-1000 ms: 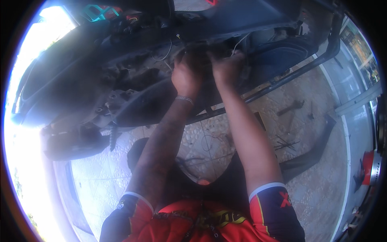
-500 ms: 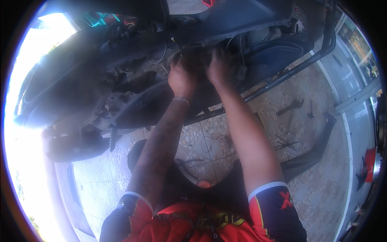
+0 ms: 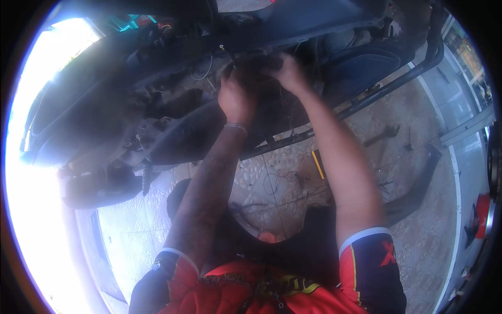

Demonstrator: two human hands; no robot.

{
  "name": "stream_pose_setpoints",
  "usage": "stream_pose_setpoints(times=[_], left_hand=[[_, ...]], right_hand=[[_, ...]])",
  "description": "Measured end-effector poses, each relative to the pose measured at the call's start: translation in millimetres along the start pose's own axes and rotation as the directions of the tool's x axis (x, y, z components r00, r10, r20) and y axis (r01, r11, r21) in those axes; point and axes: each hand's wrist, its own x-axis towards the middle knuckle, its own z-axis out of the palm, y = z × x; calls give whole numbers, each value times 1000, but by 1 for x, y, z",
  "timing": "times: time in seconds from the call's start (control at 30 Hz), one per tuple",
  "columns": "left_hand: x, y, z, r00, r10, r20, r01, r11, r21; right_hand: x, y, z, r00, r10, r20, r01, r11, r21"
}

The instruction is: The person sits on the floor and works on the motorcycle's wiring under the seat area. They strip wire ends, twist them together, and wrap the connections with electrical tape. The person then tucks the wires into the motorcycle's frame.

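Your left hand (image 3: 236, 99) and right hand (image 3: 286, 73) reach into the scooter's (image 3: 172, 110) dark wiring (image 3: 256, 65), side by side. Your fingers vanish among it, so you cannot tell their grip.

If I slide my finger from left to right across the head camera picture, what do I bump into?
Dark scooter body → left hand → right hand → yellow-handled tool on the floor → curved black panel → red object.

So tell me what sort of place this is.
Probably a scooter repair spot, maybe open-air. Both hands, left hand and right hand, reach into a stripped scooter; a loose panel and a screwdriver lie on the tiled floor.
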Motion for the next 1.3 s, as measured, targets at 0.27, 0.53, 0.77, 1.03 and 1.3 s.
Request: stream_pose_setpoints(times=[0.27, 0.53, 0.77, 1.03, 1.3], left_hand=[[1, 7, 1, 999, -27, -18, 27, 999, 26], [-1, 11, 1, 1000, 3, -12, -3, 999, 34], [-2, 3, 8, 999, -13, -45, 14, 999, 40], [-1, 7, 8, 998, -63, -11, 63, 996, 68], [1, -1, 9, 993, 88, -83, -85, 996, 37]], right_hand=[[8, -7, -20, 988, 50, 145, -48, 999, -13], [-9, -11, -12, 983, -136, -125, 116, 981, -153], [-12, -3, 7, 978, -140, -155, 127, 987, -96], [-18, 12, 15, 961, -216, -175, 174, 959, -225], [-4, -6, -12, 983, -176, 60, 185, 949, -257]])
